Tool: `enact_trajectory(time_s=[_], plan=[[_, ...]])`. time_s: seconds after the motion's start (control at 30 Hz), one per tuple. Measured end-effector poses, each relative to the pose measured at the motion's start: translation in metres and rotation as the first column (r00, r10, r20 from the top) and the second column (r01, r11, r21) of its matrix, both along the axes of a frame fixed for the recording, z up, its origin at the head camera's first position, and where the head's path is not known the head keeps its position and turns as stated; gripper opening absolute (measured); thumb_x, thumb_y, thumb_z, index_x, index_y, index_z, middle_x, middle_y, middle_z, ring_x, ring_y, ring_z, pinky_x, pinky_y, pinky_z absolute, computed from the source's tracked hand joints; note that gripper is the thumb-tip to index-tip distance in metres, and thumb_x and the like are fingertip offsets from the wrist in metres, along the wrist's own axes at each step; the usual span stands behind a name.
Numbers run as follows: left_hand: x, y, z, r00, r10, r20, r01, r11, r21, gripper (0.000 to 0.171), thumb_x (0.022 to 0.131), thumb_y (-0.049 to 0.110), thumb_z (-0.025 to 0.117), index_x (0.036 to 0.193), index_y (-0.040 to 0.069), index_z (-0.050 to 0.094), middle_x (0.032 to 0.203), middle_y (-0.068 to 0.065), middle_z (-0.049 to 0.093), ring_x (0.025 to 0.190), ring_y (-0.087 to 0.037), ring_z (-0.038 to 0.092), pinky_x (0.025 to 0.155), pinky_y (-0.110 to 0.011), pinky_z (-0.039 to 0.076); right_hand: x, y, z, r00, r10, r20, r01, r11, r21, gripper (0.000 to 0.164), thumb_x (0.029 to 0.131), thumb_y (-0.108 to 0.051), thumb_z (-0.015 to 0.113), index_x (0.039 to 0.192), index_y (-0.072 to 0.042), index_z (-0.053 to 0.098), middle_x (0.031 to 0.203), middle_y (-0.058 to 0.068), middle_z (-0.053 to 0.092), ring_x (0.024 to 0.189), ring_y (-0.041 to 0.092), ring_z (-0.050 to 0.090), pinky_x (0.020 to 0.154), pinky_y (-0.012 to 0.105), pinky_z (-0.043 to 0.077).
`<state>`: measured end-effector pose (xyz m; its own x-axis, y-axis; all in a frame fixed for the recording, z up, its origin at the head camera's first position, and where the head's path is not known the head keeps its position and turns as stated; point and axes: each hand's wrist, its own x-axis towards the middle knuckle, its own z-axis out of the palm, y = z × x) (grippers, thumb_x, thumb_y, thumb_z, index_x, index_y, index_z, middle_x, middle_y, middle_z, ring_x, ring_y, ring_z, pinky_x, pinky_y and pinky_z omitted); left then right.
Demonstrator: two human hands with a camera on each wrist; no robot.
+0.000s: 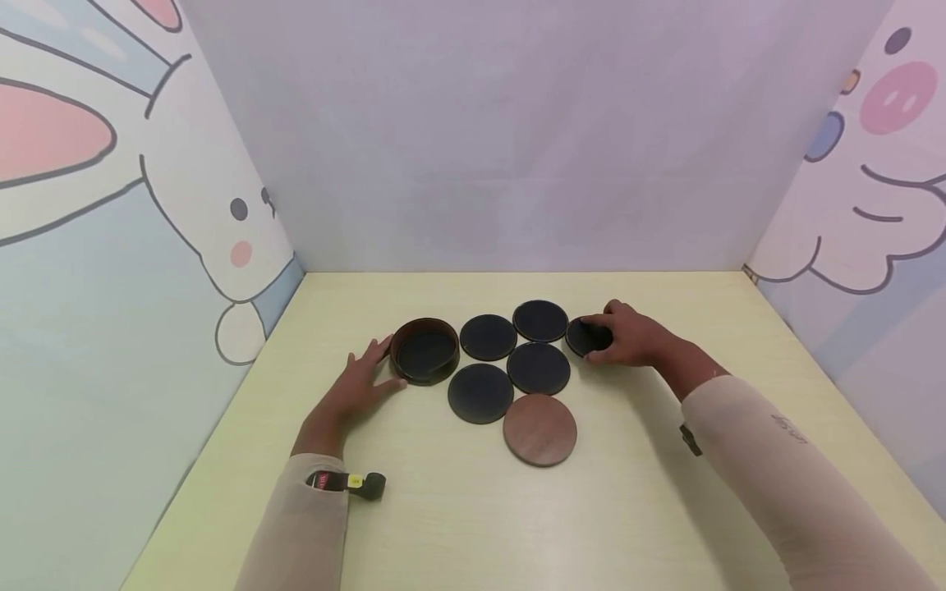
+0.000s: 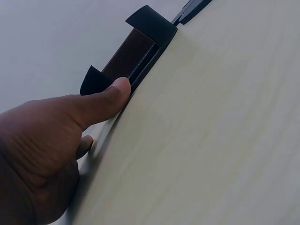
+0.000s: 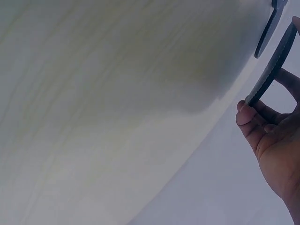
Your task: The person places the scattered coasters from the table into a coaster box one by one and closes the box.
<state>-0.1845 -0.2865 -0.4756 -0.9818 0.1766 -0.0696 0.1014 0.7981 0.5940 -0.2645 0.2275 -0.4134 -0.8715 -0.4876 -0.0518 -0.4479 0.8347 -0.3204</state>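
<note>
A round coaster holder, dark outside with a brown inner wall and a gap in its side, stands on the table. My left hand is spread at the holder's left side, its thumb straight against the rim beside the gap. On the right, my right hand pinches a black round coaster by its edge between thumb and fingers. The right wrist view shows this coaster tilted and raised over the tabletop. Just left of it lies another black coaster.
Several more black coasters lie flat between the hands, close together. Nearest the front is a brown coaster. The pale wooden table is bounded by a plain back wall and side walls with cartoon animals.
</note>
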Motion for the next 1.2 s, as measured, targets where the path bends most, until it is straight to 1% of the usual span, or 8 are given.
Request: enact_trajectory(time_s=[0.17, 0.27, 0.4, 0.47, 0.7, 0.87, 1.03, 1.2], plan=[[0.001, 0.000, 0.000, 1.000, 0.003, 0.008, -0.003, 1.000, 0.003, 0.093, 0.103, 0.054, 0.071, 0.177, 0.035, 0.017, 0.184, -0.021, 0.012, 0.165, -0.064, -0.004, 0.128, -0.085, 0.007, -0.001, -0.005, 0.000, 0.999, 0.000, -0.046, 0.002, 0.999, 0.032, 0.074, 0.089, -0.042, 0.083, 0.152, -0.009, 0.065, 0.123, 0.021, 0.054, 0.107, 0.034, 0.055, 0.088, 0.049, 0.052], [0.001, 0.000, 0.000, 1.000, 0.000, 0.011, 0.000, 1.000, 0.004, 0.094, 0.103, 0.054, 0.072, 0.177, 0.035, 0.017, 0.184, -0.021, 0.011, 0.164, -0.065, -0.004, 0.128, -0.085, 0.007, 0.000, -0.009, 0.002, 0.999, 0.003, -0.050, -0.001, 0.999, 0.034, 0.073, 0.089, -0.043, 0.083, 0.152, -0.009, 0.065, 0.122, 0.019, 0.053, 0.105, 0.032, 0.055, 0.085, 0.047, 0.052], [-0.001, 0.000, 0.000, 1.000, -0.005, 0.001, 0.005, 1.000, 0.008, 0.094, 0.103, 0.053, 0.072, 0.177, 0.034, 0.018, 0.184, -0.020, 0.013, 0.166, -0.062, -0.003, 0.130, -0.083, 0.006, 0.002, -0.017, 0.006, 0.999, 0.018, -0.051, -0.016, 0.999, 0.033, 0.076, 0.088, -0.046, 0.083, 0.153, -0.010, 0.065, 0.120, 0.018, 0.052, 0.101, 0.030, 0.054, 0.080, 0.044, 0.050], [-0.001, 0.000, -0.001, 1.000, -0.005, -0.002, 0.005, 1.000, 0.006, 0.094, 0.103, 0.053, 0.072, 0.177, 0.034, 0.018, 0.184, -0.020, 0.013, 0.166, -0.061, -0.002, 0.130, -0.082, 0.006, 0.003, -0.021, 0.008, 0.998, 0.020, -0.055, -0.019, 0.999, 0.032, 0.077, 0.088, -0.047, 0.082, 0.153, -0.010, 0.064, 0.120, 0.017, 0.052, 0.101, 0.030, 0.053, 0.080, 0.042, 0.049], [0.000, 0.001, -0.002, 0.999, 0.015, 0.033, -0.015, 1.000, -0.005, 0.095, 0.102, 0.057, 0.071, 0.177, 0.036, 0.016, 0.185, -0.018, 0.009, 0.164, -0.064, -0.005, 0.127, -0.086, 0.008, 0.004, -0.035, 0.017, 0.997, 0.029, -0.069, -0.026, 0.999, 0.036, 0.077, 0.089, -0.048, 0.082, 0.154, -0.010, 0.064, 0.122, 0.017, 0.052, 0.104, 0.030, 0.052, 0.080, 0.043, 0.049], [0.000, 0.002, -0.002, 0.999, 0.020, 0.029, -0.020, 1.000, -0.012, 0.094, 0.103, 0.058, 0.070, 0.177, 0.037, 0.017, 0.185, -0.019, 0.010, 0.164, -0.065, -0.005, 0.126, -0.087, 0.009, 0.004, -0.046, 0.022, 0.995, 0.034, -0.089, -0.029, 0.998, 0.048, 0.078, 0.090, -0.049, 0.081, 0.155, -0.011, 0.063, 0.124, 0.019, 0.053, 0.106, 0.031, 0.052, 0.081, 0.046, 0.052], [0.000, 0.002, 0.000, 0.999, 0.023, 0.031, -0.023, 1.000, -0.017, 0.094, 0.102, 0.057, 0.071, 0.177, 0.036, 0.017, 0.184, -0.019, 0.011, 0.164, -0.065, -0.005, 0.126, -0.086, 0.009, 0.003, -0.057, 0.022, 0.992, 0.025, -0.122, -0.018, 0.998, 0.063, 0.078, 0.091, -0.052, 0.079, 0.156, -0.013, 0.062, 0.130, 0.021, 0.054, 0.109, 0.033, 0.054, 0.084, 0.051, 0.055], [0.001, 0.002, 0.002, 0.999, 0.033, 0.040, -0.032, 0.999, -0.010, 0.094, 0.102, 0.057, 0.071, 0.177, 0.037, 0.017, 0.185, -0.018, 0.009, 0.164, -0.065, -0.005, 0.126, -0.087, 0.009, 0.005, -0.074, 0.023, 0.991, 0.006, -0.133, 0.003, 0.998, 0.064, 0.079, 0.092, -0.053, 0.078, 0.159, -0.015, 0.059, 0.136, 0.022, 0.051, 0.112, 0.035, 0.054, 0.084, 0.054, 0.056]])
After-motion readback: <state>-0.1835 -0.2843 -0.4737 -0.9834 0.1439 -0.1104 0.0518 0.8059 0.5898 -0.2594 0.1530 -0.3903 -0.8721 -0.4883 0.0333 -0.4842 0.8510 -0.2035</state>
